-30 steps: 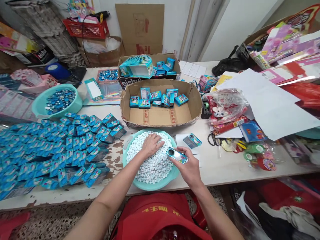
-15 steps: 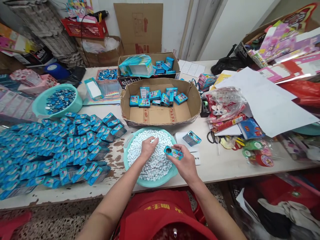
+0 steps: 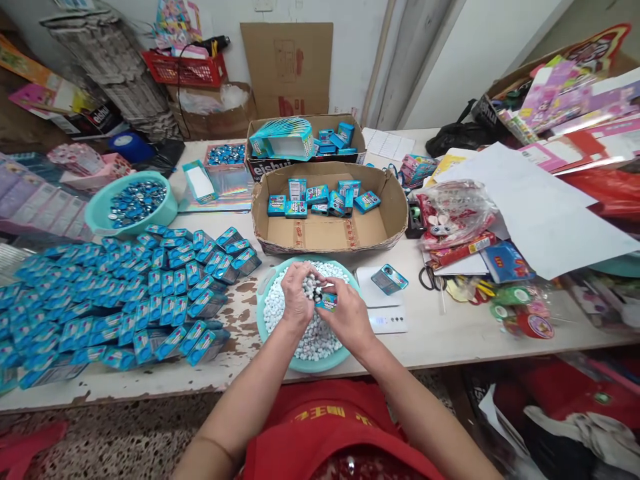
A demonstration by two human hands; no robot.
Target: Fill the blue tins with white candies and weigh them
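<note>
Over the teal basin (image 3: 280,353) full of small white candies (image 3: 310,337), my two hands meet. My left hand (image 3: 295,297) is cupped and closed on a handful of white candies, held against the top of a small blue box (image 3: 326,301). My right hand (image 3: 345,317) grips that blue box from the right. Another blue box (image 3: 390,279) stands on a small white scale (image 3: 387,319) just right of the basin.
A large spread of flat blue boxes (image 3: 125,300) covers the table's left. A cardboard tray (image 3: 330,230) with several blue boxes lies behind the basin. A second teal basin (image 3: 131,203) with blue pieces stands far left. Scissors (image 3: 431,280), packets and papers crowd the right.
My left hand rose out of the candy pile with a handful and moved to the box. My right hand brought the blue box left and tilted it upright over the basin.
</note>
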